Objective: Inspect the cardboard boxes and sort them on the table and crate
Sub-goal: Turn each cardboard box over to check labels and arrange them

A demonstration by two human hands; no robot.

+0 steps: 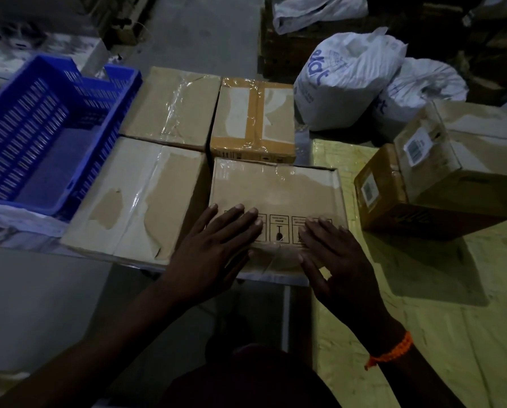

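Dim storeroom: left hand (216,245) and right hand (334,254) lie flat, fingers (240,222) straight and gripping nothing, on the near cardboard box (278,189), which spreads ahead of them, blue crate (40,128) well leftward, nearer the left hand.

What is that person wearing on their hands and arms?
No gloves or sleeves: the left hand, the right hand and both forearms are bare. An orange thread band is tied round the right wrist. No watch shows.
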